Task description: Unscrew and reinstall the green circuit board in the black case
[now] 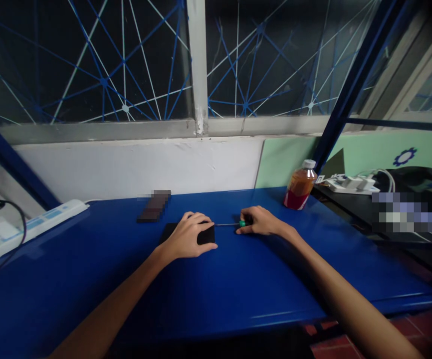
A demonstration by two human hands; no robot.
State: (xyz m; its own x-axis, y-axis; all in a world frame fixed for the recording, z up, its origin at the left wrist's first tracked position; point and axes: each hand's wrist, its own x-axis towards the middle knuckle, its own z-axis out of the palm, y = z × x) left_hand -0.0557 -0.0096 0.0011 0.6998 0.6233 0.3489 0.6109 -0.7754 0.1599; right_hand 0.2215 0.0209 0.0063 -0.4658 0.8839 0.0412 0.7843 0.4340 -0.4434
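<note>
A flat black box [206, 236] lies on the blue table [261, 284]. My left hand [191, 237] is over it, the fingers across its far side and the thumb along its near side, holding it against the tabletop. To the right, my right hand [257, 220] is closed around the green handle of a screwdriver [228, 224]. Its thin metal shaft points left, and the tip reaches the box's right edge near my left fingertips. Whether the tip is inside the box or only touching it, I cannot tell.
Behind my left hand lies a dark, partly blurred flat object [154, 207]. A bottle of reddish drink [301, 185] stands at the back right. A white power strip [51, 224] runs along the left edge. Another power strip [354, 184] and cables sit on the black surface at right.
</note>
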